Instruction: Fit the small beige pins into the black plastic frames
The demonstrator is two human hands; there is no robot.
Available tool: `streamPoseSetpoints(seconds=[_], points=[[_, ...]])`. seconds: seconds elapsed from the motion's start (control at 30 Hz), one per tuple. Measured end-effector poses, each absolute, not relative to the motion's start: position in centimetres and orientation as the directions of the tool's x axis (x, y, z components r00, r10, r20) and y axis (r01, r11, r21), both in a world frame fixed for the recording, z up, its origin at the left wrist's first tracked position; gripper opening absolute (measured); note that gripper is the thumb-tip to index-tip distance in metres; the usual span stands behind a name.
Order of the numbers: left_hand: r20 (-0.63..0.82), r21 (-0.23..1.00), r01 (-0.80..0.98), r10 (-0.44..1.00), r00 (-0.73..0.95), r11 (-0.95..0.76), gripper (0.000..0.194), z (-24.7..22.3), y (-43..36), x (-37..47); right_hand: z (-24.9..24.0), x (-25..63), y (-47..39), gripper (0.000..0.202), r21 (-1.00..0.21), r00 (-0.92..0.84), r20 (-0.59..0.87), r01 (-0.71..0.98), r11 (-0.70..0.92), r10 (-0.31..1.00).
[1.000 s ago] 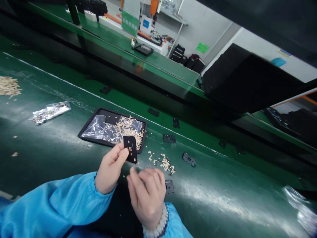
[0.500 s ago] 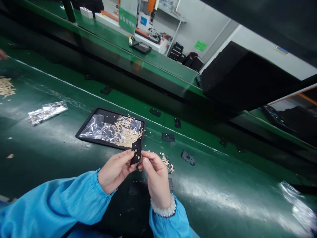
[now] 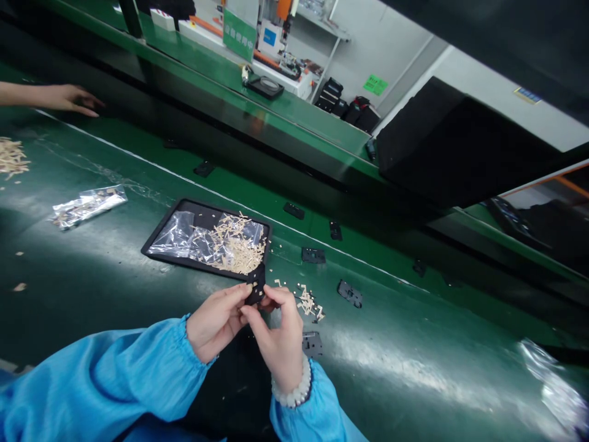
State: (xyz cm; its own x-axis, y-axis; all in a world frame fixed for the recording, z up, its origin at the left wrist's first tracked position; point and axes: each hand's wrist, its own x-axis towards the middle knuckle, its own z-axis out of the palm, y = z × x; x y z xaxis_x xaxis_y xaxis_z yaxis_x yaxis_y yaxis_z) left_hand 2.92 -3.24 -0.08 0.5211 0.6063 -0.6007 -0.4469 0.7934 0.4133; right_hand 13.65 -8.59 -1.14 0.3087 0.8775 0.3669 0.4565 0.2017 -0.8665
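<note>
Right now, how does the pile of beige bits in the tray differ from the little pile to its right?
The tray pile is bigger and denser; the little pile is smaller and sparser. The tray pile lies inside the black tray, while the little pile sits on the green worktop. Both are loose beige pieces.

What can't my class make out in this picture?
All in the head view:
Black plate: lower part, covered by the left hand and right hand.
Whether the right fingertips grip it: hidden at the plate.
Far-left beige pile: cut off by the left edge.
Co-worker's arm: cut off there too.
Green wall note: writing too small.
</note>
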Motion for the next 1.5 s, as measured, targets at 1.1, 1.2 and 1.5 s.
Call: streamPoseSetpoints(seconds=[1.1,1.2,1.5], points=[[-0.025,0.991,0.130,0.954,0.298,-0.015,0.010,-0.5,-2.9,2.2,0.9,16.0,-8.8,0.016,-0.995,0.347,0.058,0.092,0.028,0.936],[-0.032,0.995,0.099,0.953,0.301,0.002,0.010,-0.2,-2.8,2.1,1.0,15.9,-8.9,0.017,-0.995,0.336,0.059,0.097,0.027,0.940],[-0.033,0.995,0.096,0.930,0.366,-0.003,0.013,0.0,-3.0,1.8,0.9,15.8,-8.9,0.025,-1.000,0.339,0.006,0.000,0.006,0.941]])
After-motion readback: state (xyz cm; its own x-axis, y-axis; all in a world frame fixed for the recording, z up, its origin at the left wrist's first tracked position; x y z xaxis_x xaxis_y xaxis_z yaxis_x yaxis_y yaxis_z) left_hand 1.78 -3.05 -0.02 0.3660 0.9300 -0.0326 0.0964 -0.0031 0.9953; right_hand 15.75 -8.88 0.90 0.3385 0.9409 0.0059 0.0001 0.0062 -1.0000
